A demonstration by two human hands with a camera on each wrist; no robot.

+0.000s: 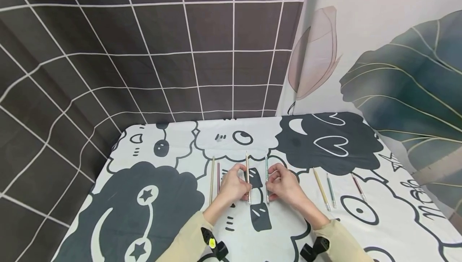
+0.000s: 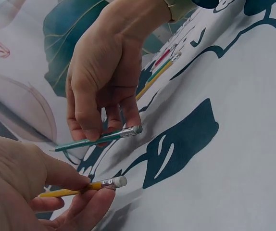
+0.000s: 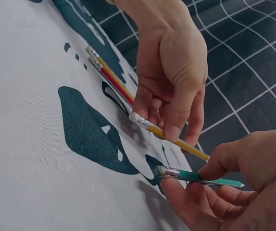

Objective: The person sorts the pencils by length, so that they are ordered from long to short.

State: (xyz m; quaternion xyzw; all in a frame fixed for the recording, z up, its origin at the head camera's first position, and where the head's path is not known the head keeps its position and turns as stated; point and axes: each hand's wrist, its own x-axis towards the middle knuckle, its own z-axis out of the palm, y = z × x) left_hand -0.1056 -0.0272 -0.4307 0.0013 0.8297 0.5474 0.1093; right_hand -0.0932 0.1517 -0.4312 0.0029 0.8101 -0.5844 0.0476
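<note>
My left hand (image 1: 231,185) pinches a yellow pencil (image 2: 97,186) between thumb and fingers, close to its white eraser end. Facing it, my right hand (image 1: 286,183) pinches a green pencil (image 3: 227,183) the same way, near the metal band. In the head view both pencils point away from me, roughly parallel, with a narrow gap between them. Just left of my left hand lie another yellow pencil (image 1: 212,179) and a red pencil (image 1: 218,173), side by side on the cloth; the left hand partly covers the space beside them.
Right of my right hand, a yellow pencil (image 1: 320,187), a green pencil (image 1: 331,189) and a red pencil (image 1: 358,187) lie slanted. A black-and-white patterned cloth (image 1: 281,234) covers the table. Behind hangs a dark grid curtain (image 1: 213,69), with a leaf-print curtain (image 1: 408,81) at right.
</note>
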